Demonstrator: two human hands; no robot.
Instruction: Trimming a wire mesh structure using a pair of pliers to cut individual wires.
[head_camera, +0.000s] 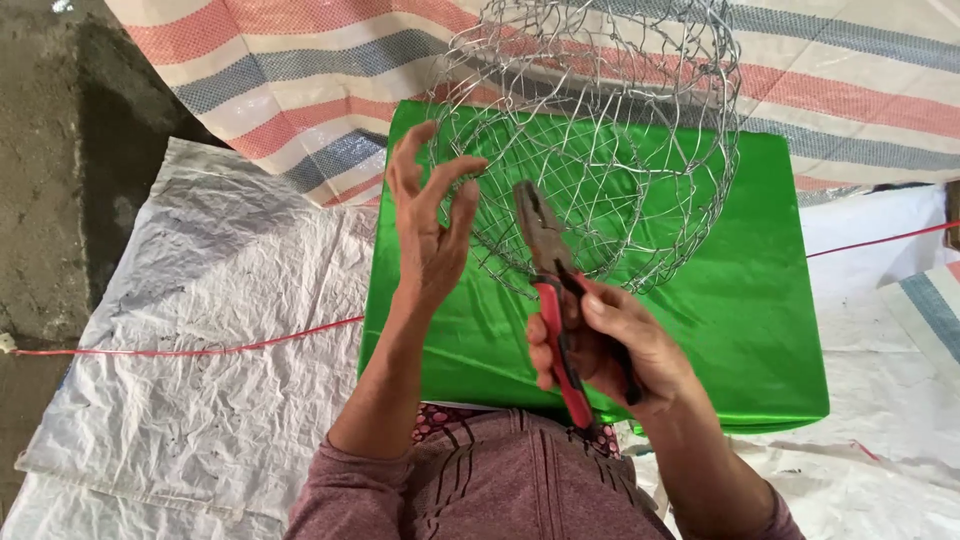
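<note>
Right hand (600, 345) clamped on red pliers (550, 290), left hand (425, 225) spread open at wire basket (590, 140) rim, basket at twelve o'clock over green box (720, 290), white sacking (200, 340) at nine

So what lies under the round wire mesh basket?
Shiny green cloth shows through the wire mesh basket, with striped tarp behind. Whatever the cloth covers is hidden.

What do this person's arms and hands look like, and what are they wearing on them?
Both hands are bare: no gloves, and no rings or watch that I can make out. The left hand and right hand come from forearms that are bare up to near the elbows. There, dusty pink-mauve sleeves are pushed up, part of a top with thin darker stripes down the front.
</note>
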